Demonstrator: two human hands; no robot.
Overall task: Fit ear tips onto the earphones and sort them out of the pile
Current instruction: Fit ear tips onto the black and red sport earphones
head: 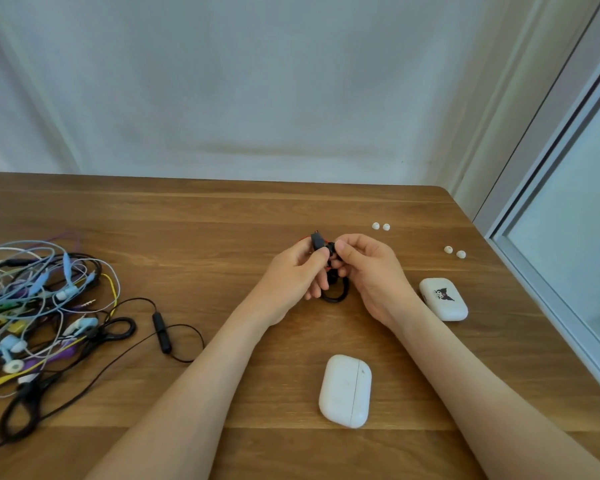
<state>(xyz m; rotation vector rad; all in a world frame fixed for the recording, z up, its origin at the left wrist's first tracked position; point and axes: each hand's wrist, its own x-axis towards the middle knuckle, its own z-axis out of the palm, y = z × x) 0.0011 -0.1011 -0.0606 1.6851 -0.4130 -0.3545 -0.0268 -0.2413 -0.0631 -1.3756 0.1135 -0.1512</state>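
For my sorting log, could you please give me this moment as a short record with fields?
held item: black ear-hook earphone, gripped by the left hand and the right hand
pile: tangled wired earphones, on the left of the wooden table
loose tips: white ear tips, two separate pairs, the second pair further right
cases: plain white case nearest the person; white case with cartoon print right of the hands; both closed

The single head-worn camera looks forward and down from above the worktop's (222, 216) near edge, close in, facing its far edge and the wall (257, 81).
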